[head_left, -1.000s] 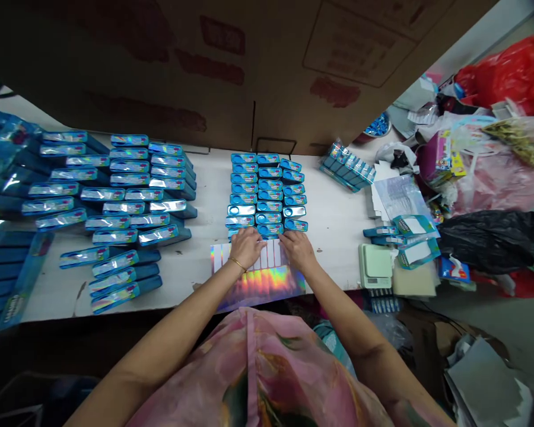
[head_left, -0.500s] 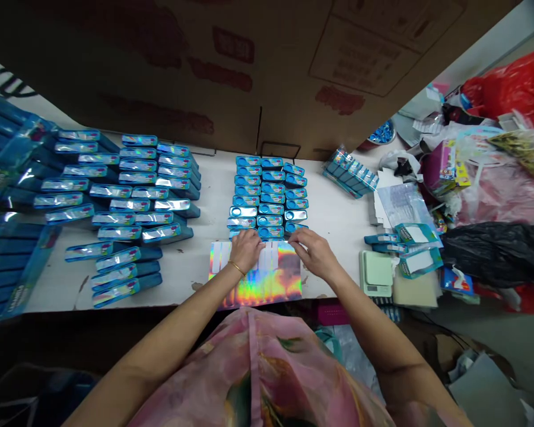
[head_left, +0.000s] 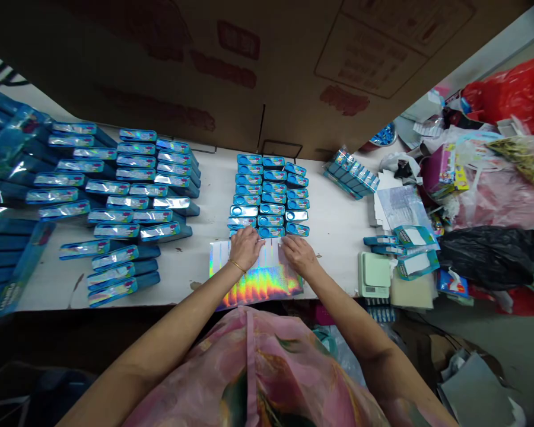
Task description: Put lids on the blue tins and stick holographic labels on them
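Note:
A shiny rainbow holographic sticker sheet (head_left: 258,287) lies at the table's front edge, with pale strips bared along its upper part. My left hand (head_left: 245,248) rests over the sheet's top edge, fingers curled together against the nearest blue box. Close by on the right, my right hand (head_left: 299,256) has its fingers bent and closed at the sheet's upper right edge. Whatever either set of fingertips pinches is too small or hidden to make out. Just beyond stand blue boxes (head_left: 272,209) in three columns, their narrow ends facing up.
Many more blue boxes (head_left: 136,160) with shiny seals fill the left side. Behind rises a large cardboard box (head_left: 289,112). To the right are a wrapped bundle of boxes (head_left: 350,173), a pale green scale (head_left: 376,273), flattened blue cartons (head_left: 413,264) and a black plastic bag (head_left: 493,252).
My right hand has moved left and inward over the sheet's upper right part, closer to my left hand. My left hand stays nearly in place, as do the boxes.

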A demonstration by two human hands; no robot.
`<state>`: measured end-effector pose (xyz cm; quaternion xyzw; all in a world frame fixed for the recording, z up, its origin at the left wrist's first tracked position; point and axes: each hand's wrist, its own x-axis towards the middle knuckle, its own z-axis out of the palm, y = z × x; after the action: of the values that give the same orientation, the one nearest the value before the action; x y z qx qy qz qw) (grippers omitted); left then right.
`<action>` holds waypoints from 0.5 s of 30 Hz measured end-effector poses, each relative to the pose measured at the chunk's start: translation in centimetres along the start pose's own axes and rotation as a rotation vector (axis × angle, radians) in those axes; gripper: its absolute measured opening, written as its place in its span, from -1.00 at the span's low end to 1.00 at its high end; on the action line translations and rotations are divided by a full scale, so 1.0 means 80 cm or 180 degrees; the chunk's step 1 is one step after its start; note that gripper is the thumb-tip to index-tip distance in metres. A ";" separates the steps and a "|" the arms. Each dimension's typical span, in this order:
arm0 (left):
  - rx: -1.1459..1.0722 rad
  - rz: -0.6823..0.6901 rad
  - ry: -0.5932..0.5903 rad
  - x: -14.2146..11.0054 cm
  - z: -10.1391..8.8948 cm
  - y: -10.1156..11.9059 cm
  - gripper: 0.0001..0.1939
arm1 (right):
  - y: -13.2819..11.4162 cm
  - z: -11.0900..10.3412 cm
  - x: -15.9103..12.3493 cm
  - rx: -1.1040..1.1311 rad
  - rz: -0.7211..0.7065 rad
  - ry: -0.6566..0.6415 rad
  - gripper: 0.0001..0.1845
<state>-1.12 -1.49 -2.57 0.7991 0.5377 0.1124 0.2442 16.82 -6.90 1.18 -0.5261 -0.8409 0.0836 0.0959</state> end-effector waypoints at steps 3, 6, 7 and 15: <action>0.0029 0.0080 0.0022 -0.001 0.002 0.001 -0.78 | -0.020 -0.042 0.006 0.0892 0.0595 0.0054 -0.86; -0.0140 0.0104 0.0052 -0.002 0.003 -0.001 -0.80 | -0.031 -0.075 0.023 0.2229 0.1319 0.0149 -0.92; -0.0286 0.0082 0.0099 -0.002 0.003 -0.003 -0.81 | -0.030 -0.080 0.031 0.2665 0.1601 0.0179 -0.92; -0.3736 -0.0859 0.0437 0.001 -0.030 -0.010 -0.66 | -0.023 -0.044 0.081 0.4594 0.2980 0.0554 -0.79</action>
<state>-2.79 -0.50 -0.97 0.4465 0.4971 0.4097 0.6210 13.32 -1.71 5.49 -0.6333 -0.2686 0.5874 0.4263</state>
